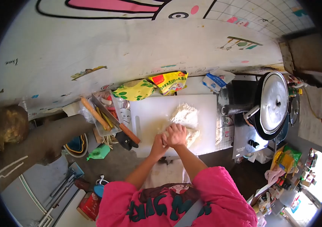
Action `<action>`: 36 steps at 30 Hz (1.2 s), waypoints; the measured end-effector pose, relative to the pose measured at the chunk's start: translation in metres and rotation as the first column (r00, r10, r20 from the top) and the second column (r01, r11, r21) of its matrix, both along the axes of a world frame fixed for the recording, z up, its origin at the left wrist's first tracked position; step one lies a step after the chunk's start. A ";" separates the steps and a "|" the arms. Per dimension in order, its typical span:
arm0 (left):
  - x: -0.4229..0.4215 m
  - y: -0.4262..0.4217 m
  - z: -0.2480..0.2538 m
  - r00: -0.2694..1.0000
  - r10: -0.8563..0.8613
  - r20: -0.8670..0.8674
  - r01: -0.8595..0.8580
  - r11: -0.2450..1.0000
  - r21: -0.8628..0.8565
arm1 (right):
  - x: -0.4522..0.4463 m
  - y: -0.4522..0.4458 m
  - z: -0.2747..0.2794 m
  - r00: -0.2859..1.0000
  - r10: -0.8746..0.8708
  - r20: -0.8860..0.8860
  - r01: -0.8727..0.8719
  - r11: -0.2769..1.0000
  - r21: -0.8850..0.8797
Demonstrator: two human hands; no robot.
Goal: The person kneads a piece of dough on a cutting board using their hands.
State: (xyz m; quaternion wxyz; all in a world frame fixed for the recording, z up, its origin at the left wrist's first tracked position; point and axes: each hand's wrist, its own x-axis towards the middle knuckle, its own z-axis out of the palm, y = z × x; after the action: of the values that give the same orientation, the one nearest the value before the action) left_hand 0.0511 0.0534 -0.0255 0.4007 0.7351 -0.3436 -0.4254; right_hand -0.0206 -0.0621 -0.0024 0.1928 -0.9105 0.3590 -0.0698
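A white cutting board point(149, 113) lies on the counter before me. White flour point(185, 114) is heaped on it, with pale dough point(192, 137) just below the heap. My right hand point(176, 134) presses down on the dough, its fingers bent together. Against it on the left is my left hand point(160, 143), its fingers partly hidden by the right one. How much dough lies beneath the two hands cannot be seen.
A knife point(121, 126) and a rolling pin point(94, 112) lie across a plastic container left of the board. Behind it stand yellow bags point(170, 82). To the right, a lidded wok point(274, 103) sits on a stove point(246, 140).
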 end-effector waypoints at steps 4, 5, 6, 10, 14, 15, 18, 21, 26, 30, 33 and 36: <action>-0.002 0.001 -0.003 0.999 0.028 0.027 -0.028 1.000 0.006 | 0.002 -0.007 -0.008 0.995 0.099 0.015 -0.098 0.995 -0.026; -0.002 0.001 -0.003 0.995 0.009 0.103 -0.009 1.000 0.000 | 0.003 -0.010 -0.010 0.992 0.128 0.015 -0.128 0.992 -0.020; -0.003 0.002 -0.003 0.984 -0.009 0.178 0.010 1.000 -0.004 | 0.003 -0.014 -0.013 0.987 0.158 0.015 -0.157 0.987 -0.014; -0.006 0.005 -0.001 0.987 0.011 0.162 -0.007 1.000 -0.022 | 0.008 -0.019 -0.020 0.990 0.139 0.022 -0.138 0.990 -0.020; -0.007 0.002 0.008 0.997 0.071 0.016 -0.071 0.997 -0.020 | 0.013 -0.018 -0.017 0.994 0.038 0.102 -0.033 0.998 -0.052; -0.006 0.000 0.007 0.996 0.083 -0.023 -0.083 0.997 -0.001 | 0.014 -0.018 -0.016 0.992 0.033 0.119 -0.025 0.997 -0.070; 0.002 -0.003 0.003 1.000 0.003 -0.005 -0.002 0.983 0.185 | 0.012 -0.016 -0.012 1.000 0.013 0.027 -0.013 1.000 -0.002; 0.007 -0.007 0.004 1.000 -0.018 -0.015 0.021 0.960 0.279 | 0.008 -0.012 -0.007 0.998 -0.058 0.016 0.057 0.995 0.077; -0.013 -0.022 0.045 0.852 0.098 0.514 -0.068 0.995 -0.077 | -0.014 -0.019 0.023 0.996 0.072 -0.045 -0.057 0.961 0.270; -0.009 -0.029 0.029 0.910 -0.100 0.403 0.152 0.984 -0.097 | -0.026 -0.012 0.029 0.998 0.052 0.040 -0.062 0.939 0.338; -0.014 -0.015 0.037 0.803 -0.237 0.546 0.323 0.944 -0.066 | -0.031 -0.017 0.042 0.980 -0.165 -0.111 0.196 0.883 0.427; -0.021 -0.009 0.028 0.691 -0.313 0.652 0.393 0.919 0.025 | -0.037 -0.013 0.031 0.978 -0.170 0.117 0.156 0.980 0.123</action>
State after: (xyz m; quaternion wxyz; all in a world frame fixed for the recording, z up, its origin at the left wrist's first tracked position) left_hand 0.0302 0.0445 0.0030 0.2109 0.7311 -0.6187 -0.1954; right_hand -0.0580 -0.0755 0.0287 0.2601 -0.8593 0.4229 -0.1227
